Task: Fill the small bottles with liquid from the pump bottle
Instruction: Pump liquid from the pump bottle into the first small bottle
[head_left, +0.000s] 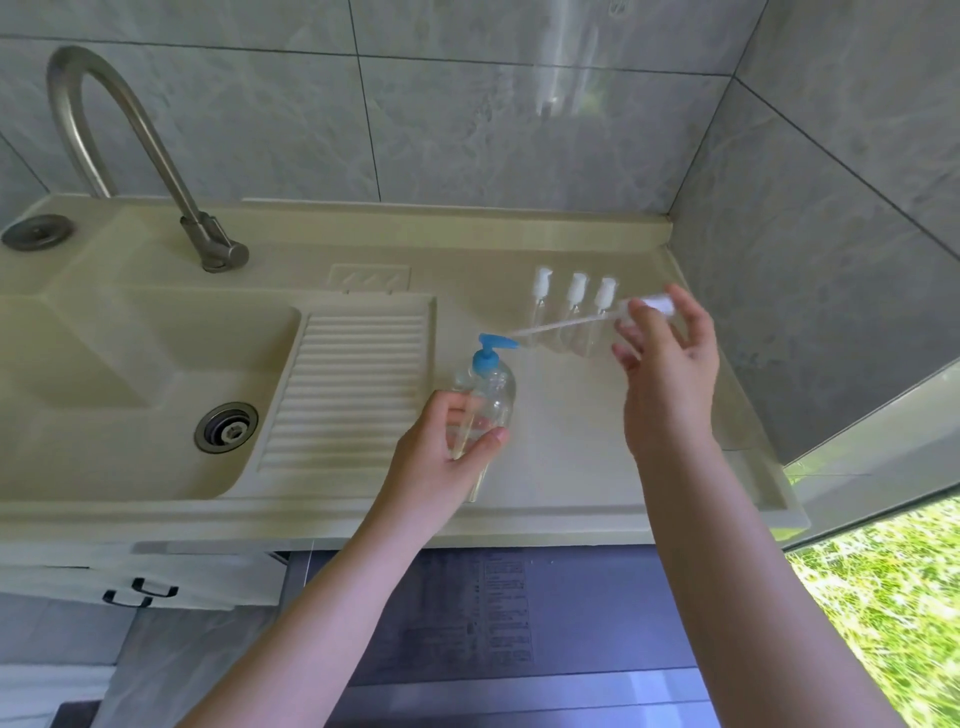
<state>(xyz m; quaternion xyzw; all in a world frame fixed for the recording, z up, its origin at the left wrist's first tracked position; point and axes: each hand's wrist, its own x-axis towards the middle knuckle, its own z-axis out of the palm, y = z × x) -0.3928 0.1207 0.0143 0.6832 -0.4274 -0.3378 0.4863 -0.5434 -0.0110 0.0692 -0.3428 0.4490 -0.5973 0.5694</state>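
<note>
Our left hand (447, 441) wraps around the lower body of the clear pump bottle (480, 410), fingers on its left side and the thumb curled over its front, so the bottle stands gripped on the pale counter (561, 457). A little liquid sits low in it, near our fingers, and its blue pump head (491, 353) rises above our hand with the spout pointing right, toward our other hand. Our right hand (670, 364) is raised to the right of the left and farther back, pinching a small white spray cap (652, 304) at the fingertips; the remaining fingers are spread loosely. From that cap a thin dip tube (561, 325) slants down and left, its end reaching close to the blue spout; we cannot tell whether the two touch. Just beyond and left of our right hand, three small clear bottles (574, 306) with white tops stand upright in a row on the counter, partly crossed by the tube. Left of our left hand lie the ribbed drainboard (353, 384) and the sink (130, 364), with the curved metal faucet (156, 156) farther back.
</note>
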